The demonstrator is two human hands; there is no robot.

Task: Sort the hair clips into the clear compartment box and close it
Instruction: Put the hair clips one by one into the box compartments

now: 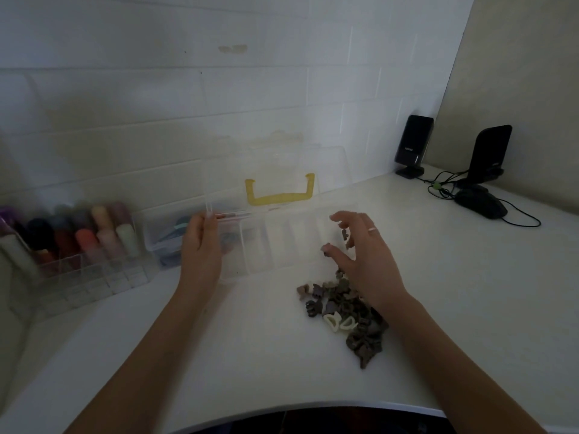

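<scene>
The clear compartment box [250, 270] stands open on the white table, its lid [329, 164] with a yellow handle [279, 195] tilted back toward the wall. My left hand [200, 245] grips the box's left edge near the hinge. Over the box's right-hand compartments hovers my right hand [363, 255], fingers spread. Two small dark hair clips [346, 238] show just under its fingertips; whether they touch the fingers I cannot tell. A pile of brown, grey and cream hair clips [344, 311] lies on the table in front of the box, partly under my right wrist.
A clear organiser with coloured tubes [78, 242] stands at the left, and a smaller clear box [166, 239] sits behind my left hand. Two black speakers [413, 142] and a mouse [481, 203] with cables occupy the back right corner. The tiled wall is close behind.
</scene>
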